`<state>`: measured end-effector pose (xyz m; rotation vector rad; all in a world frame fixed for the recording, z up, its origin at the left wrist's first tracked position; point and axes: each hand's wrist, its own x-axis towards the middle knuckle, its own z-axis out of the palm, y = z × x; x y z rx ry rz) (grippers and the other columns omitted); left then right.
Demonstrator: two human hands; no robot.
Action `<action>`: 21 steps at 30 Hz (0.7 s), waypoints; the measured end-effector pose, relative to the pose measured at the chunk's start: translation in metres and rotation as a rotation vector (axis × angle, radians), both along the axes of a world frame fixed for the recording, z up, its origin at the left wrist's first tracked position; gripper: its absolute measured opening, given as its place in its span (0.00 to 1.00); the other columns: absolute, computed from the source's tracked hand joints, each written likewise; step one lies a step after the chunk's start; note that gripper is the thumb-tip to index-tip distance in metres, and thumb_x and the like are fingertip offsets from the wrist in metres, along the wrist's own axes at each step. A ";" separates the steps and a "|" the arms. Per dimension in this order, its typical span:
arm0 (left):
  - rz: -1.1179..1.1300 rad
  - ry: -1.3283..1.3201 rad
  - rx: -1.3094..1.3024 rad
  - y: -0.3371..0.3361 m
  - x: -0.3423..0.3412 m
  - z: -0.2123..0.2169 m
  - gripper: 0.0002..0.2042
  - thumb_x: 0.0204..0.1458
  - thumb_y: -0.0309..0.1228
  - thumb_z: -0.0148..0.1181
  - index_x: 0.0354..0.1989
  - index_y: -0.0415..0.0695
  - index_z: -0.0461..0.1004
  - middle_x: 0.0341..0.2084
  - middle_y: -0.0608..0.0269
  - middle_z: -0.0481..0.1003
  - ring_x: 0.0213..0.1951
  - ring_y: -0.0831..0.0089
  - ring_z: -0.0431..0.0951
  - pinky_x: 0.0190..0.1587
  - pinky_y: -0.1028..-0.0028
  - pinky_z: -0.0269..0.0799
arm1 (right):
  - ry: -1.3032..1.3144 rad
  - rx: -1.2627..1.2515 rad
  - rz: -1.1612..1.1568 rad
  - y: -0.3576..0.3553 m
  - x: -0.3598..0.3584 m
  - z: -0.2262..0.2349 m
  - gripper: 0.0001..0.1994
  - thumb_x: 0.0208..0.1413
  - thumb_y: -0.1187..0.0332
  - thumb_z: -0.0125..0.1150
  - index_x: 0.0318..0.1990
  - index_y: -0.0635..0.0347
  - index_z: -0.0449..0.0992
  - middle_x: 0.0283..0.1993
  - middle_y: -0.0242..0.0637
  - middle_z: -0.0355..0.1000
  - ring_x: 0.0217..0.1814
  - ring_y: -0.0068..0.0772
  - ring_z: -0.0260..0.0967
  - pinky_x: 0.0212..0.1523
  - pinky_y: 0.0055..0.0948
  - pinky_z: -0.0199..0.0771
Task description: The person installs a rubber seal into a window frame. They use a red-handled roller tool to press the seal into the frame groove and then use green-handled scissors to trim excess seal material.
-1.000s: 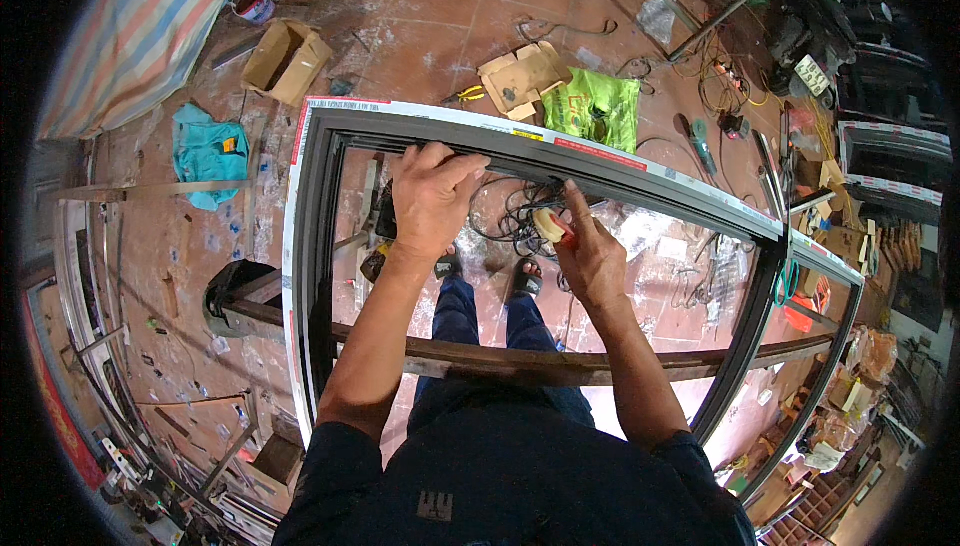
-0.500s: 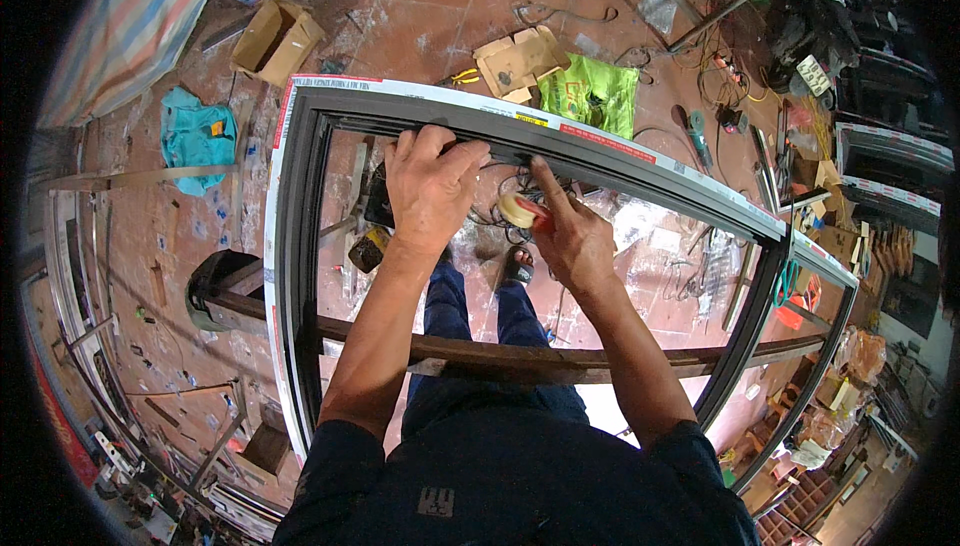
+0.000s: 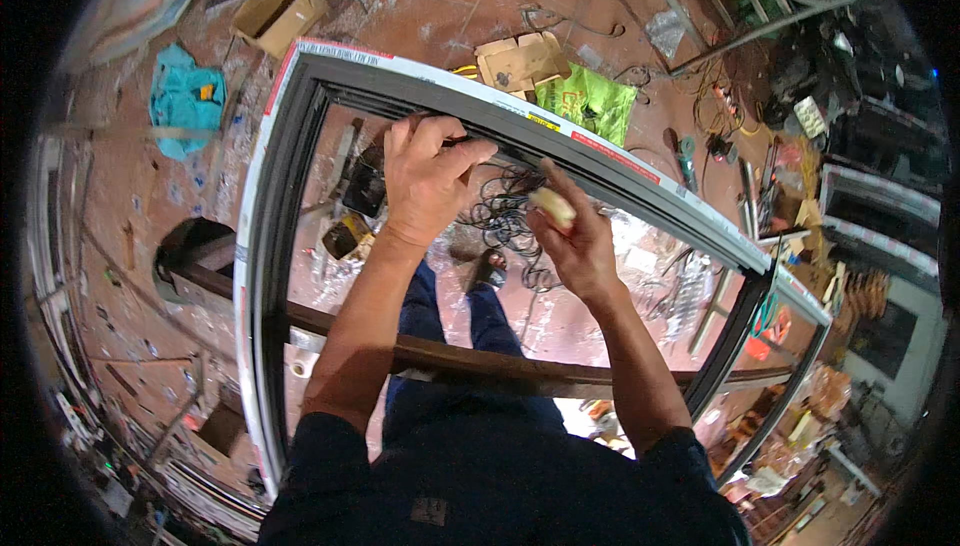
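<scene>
Over reddish floor [image 3: 440, 11], the far frame bar [image 3: 520, 138] touches left grip [image 3: 428, 184].

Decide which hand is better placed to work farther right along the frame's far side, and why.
Probably the right hand: it is nearer that end and holds a blurred cream object. The left hand is farther left, at the same side of the dark frame.

The reddish tiled floor [image 3: 440, 18] bears 1 open cardboard box [image 3: 297, 26] and 1 teal cloth [image 3: 187, 96] at far left, 1 cardboard piece [image 3: 520, 58] and 1 green bag [image 3: 590, 106] to their right, and nearer black cables [image 3: 500, 208], while 1 brown beam [image 3: 470, 363] carries the dark frame [image 3: 400, 89].
</scene>
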<state>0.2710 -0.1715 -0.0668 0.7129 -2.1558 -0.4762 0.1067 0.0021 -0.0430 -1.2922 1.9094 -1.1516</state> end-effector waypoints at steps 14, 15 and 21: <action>0.024 -0.031 -0.053 -0.002 0.009 -0.005 0.11 0.42 0.31 0.66 0.36 0.58 0.88 0.35 0.70 0.73 0.43 0.63 0.73 0.44 0.64 0.70 | -0.588 -0.492 0.354 -0.084 -0.007 0.066 0.19 0.75 0.49 0.47 0.33 0.50 0.61 0.25 0.30 0.60 0.23 0.30 0.59 0.30 0.34 0.61; 0.021 0.007 -0.063 -0.004 0.008 -0.007 0.12 0.40 0.29 0.68 0.36 0.57 0.87 0.34 0.69 0.73 0.42 0.62 0.73 0.42 0.64 0.70 | -0.578 -0.495 0.357 -0.087 -0.003 0.064 0.19 0.75 0.49 0.46 0.33 0.50 0.61 0.24 0.30 0.60 0.23 0.30 0.59 0.30 0.34 0.61; 0.036 0.023 -0.045 -0.002 0.008 -0.008 0.10 0.40 0.31 0.68 0.33 0.56 0.86 0.33 0.70 0.72 0.40 0.62 0.72 0.39 0.64 0.71 | -0.518 -0.445 0.378 -0.101 -0.001 0.053 0.18 0.70 0.52 0.57 0.33 0.53 0.63 0.23 0.33 0.62 0.22 0.32 0.63 0.30 0.36 0.68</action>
